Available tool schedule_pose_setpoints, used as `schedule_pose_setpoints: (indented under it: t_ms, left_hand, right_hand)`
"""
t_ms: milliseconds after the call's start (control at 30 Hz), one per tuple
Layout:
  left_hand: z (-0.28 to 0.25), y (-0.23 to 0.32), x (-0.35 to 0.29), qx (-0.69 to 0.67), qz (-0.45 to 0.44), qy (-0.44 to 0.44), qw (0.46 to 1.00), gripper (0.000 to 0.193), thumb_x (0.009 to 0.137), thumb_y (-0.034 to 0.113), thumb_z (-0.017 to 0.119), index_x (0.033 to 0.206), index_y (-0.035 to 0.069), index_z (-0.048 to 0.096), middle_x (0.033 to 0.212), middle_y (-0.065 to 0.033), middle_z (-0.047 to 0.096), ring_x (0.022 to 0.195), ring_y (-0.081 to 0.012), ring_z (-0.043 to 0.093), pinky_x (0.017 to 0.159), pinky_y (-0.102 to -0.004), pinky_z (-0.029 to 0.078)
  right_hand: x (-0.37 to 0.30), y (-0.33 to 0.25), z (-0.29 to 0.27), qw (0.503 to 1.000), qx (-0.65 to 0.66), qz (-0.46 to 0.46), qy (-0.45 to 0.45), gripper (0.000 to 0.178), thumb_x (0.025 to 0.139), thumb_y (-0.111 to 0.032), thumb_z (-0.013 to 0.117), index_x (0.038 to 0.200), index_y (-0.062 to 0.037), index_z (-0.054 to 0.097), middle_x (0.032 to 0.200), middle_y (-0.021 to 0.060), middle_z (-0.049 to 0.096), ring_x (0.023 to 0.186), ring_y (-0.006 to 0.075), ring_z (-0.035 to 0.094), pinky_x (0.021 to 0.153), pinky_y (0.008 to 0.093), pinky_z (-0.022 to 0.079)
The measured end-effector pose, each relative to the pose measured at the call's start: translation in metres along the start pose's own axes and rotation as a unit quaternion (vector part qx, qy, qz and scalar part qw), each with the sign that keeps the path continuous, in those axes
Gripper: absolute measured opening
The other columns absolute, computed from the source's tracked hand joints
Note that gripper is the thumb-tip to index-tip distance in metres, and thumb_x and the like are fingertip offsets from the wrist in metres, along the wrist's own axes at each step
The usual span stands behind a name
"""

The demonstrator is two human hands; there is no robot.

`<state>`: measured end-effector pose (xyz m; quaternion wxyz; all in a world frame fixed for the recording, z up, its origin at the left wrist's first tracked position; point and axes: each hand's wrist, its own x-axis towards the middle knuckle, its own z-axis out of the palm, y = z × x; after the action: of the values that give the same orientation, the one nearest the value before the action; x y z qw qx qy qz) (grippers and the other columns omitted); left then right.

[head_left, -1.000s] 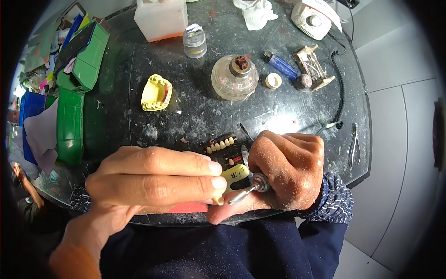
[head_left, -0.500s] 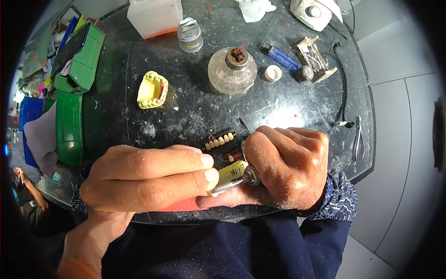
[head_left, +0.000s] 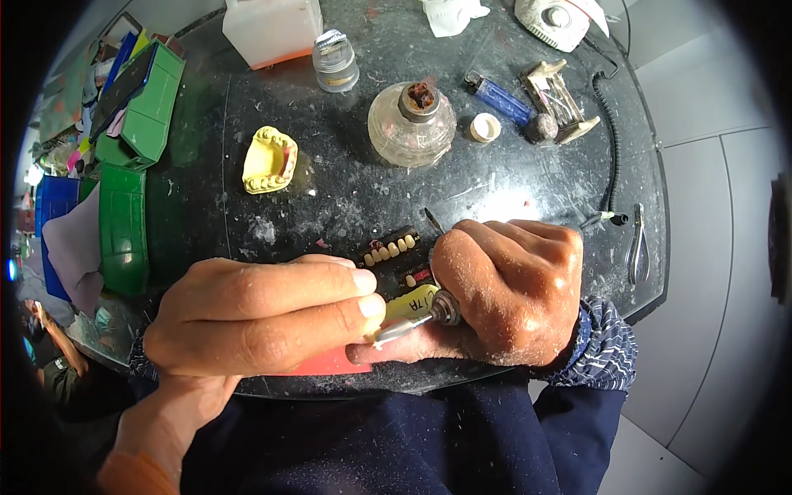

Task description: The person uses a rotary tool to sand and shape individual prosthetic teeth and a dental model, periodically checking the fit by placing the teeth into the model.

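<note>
Left hand (head_left: 256, 318) pinching a small pale piece (head_left: 374, 337), dusty right hand (head_left: 516, 305) wrapped around a drill (head_left: 446, 308), silver drill tip (head_left: 399, 330) right at the piece, row of false teeth (head_left: 390, 250) just past the hands, yellow teeth model (head_left: 268, 161) farther back on the dark table (head_left: 194, 210)

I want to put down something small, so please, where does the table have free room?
Widest: the tabletop between the lower green bin and the yellow dental cast. Smaller, with dust: between the cast and the glass spirit lamp. Crowded: around the left hand, right hand and tooth strip, also by the blue lighter.
</note>
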<state>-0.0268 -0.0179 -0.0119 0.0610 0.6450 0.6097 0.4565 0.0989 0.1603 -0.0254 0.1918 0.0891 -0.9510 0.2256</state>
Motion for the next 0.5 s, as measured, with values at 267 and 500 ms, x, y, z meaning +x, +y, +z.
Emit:
schedule_pose_setpoints:
  t_ms: [267,500]
  left_hand:
    - [0.0027,-0.0002,0.0005,-0.021,0.014,0.012,1.0,0.008,0.077,0.003,0.063,0.081,-0.003,0.066,0.089,-0.0126,0.065,0.076,-0.0204,0.067,0.076,-0.0276,0.057]
    - [-0.0029,0.0069,0.0044,0.012,-0.019,-0.014,1.0,0.012,0.079,0.008,0.062,0.082,-0.004,0.065,0.088,-0.0127,0.065,0.077,-0.0204,0.066,0.077,-0.0305,0.057]
  right_hand:
    - [-0.0004,0.0007,0.0,1.0,-0.006,0.006,-0.005,0.053,0.05,-0.043,0.078,0.067,-0.0066,0.044,0.056,0.0041,0.041,0.043,0.02,0.048,0.04,0.0319,0.037]
    - [-0.0007,-0.0007,0.0016,0.999,-0.028,0.015,-0.003,0.055,0.051,-0.045,0.079,0.066,-0.0071,0.042,0.056,0.0041,0.041,0.043,0.0193,0.048,0.04,0.0315,0.037]
